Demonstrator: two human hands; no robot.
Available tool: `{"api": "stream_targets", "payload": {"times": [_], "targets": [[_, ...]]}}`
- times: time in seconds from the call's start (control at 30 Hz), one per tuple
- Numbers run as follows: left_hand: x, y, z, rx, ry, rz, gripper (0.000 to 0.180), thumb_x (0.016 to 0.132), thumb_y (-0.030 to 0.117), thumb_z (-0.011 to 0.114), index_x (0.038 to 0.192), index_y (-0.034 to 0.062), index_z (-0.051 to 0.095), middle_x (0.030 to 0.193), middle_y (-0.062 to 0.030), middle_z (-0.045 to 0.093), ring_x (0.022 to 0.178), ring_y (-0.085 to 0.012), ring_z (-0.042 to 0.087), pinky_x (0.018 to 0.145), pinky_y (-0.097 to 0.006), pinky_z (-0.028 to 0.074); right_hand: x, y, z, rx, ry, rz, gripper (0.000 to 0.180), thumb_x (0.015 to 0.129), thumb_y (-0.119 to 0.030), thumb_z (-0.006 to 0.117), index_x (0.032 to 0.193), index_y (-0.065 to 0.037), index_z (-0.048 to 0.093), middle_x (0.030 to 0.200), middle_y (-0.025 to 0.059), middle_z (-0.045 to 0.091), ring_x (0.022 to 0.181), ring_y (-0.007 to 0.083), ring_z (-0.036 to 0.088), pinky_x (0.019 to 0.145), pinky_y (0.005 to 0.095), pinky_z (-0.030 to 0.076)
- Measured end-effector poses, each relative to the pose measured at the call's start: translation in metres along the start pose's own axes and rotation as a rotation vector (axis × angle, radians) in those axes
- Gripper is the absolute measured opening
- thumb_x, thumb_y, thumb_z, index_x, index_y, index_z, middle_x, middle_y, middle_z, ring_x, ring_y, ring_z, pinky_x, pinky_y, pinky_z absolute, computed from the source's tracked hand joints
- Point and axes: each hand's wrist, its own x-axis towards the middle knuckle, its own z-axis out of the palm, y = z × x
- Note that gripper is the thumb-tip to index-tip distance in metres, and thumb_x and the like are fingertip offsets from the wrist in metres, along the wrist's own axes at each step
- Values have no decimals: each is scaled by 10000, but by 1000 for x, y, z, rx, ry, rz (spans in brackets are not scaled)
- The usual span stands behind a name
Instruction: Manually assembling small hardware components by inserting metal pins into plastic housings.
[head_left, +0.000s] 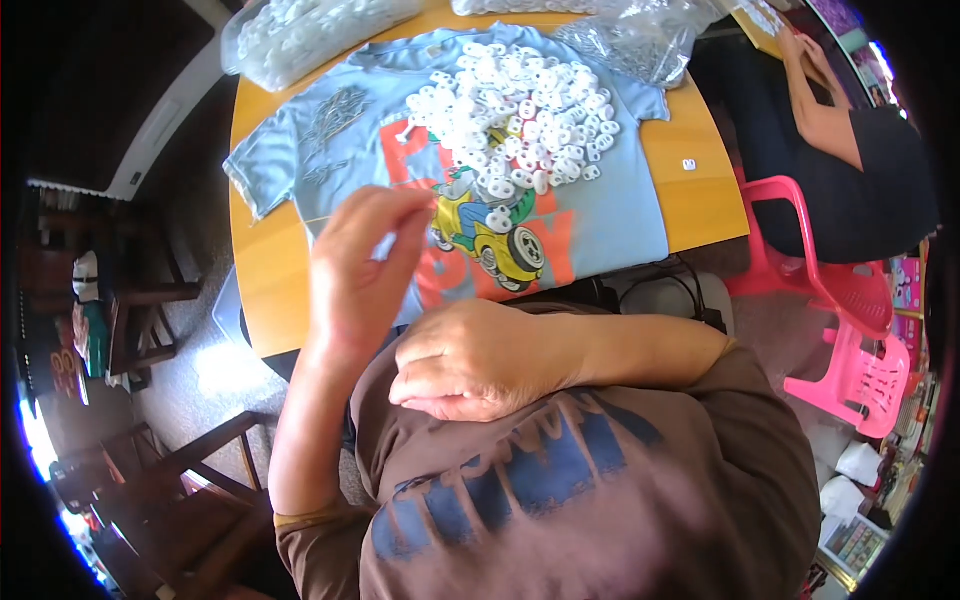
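Observation:
My left hand is raised over the near left part of a light blue T-shirt spread on the table. Its thumb and forefinger are pinched together; anything between them is too small to make out. My right hand is curled closed in front of my chest, back upward, its palm hidden. A heap of small white plastic pieces with two holes covers the shirt's far middle. One more white piece lies nearer, on the printed yellow car. Thin metal pins form a loose pile at the shirt's left.
Clear bags of white pieces and of metal pins stand at the table's far side. A lone white piece sits at its right. Another person is at the right, by a pink plastic chair. Dark wooden furniture stands left.

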Motion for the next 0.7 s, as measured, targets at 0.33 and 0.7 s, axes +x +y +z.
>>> {"api": "stream_targets", "payload": {"times": [0.33, 0.7], "targets": [[37, -13, 52, 328, -340, 136, 184, 771, 114, 581, 950, 85, 608, 876, -94, 568, 825, -296, 555, 733, -387, 448, -11, 2, -5, -21, -13, 40, 99, 746, -144, 598, 808, -70, 573, 737, 75, 523, 701, 261, 528, 633, 365, 443], [27, -19, 43, 157, -147, 53, 151, 763, 93, 624, 912, 68, 626, 792, -85, 581, 685, -256, 570, 613, -333, 466, -9, 4, -3, -4, 7, 46, 129, 736, -106, 624, 854, -59, 597, 788, 76, 547, 749, 266, 536, 653, 366, 447]]}}
